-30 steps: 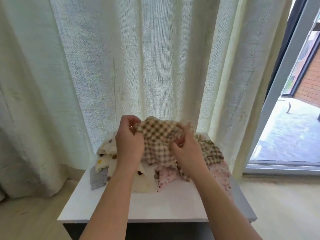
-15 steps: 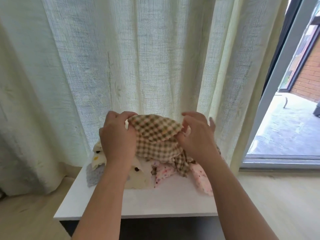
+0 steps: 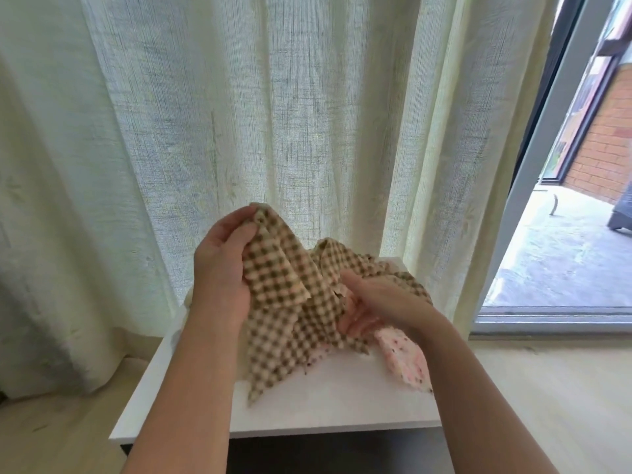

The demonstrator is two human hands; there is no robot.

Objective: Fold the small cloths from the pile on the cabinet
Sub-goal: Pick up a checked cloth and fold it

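Pinching checked cloth (image 3: 284,278) corner with left hand (image 3: 222,268) fingers (image 3: 236,215), gripping blurred edge with right hand (image 3: 379,302). Mostly hiding pile (image 3: 407,360) on bench (image 3: 325,398).

Brown-and-cream checked cloth (image 3: 284,285) (pink speckled cloth (image 3: 405,357) alongside), white cabinet (image 3: 325,405)

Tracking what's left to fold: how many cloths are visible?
2: a brown checked cloth gripped by the left hand, and a pink spotted cloth beneath the right hand. Others may be hidden underneath.
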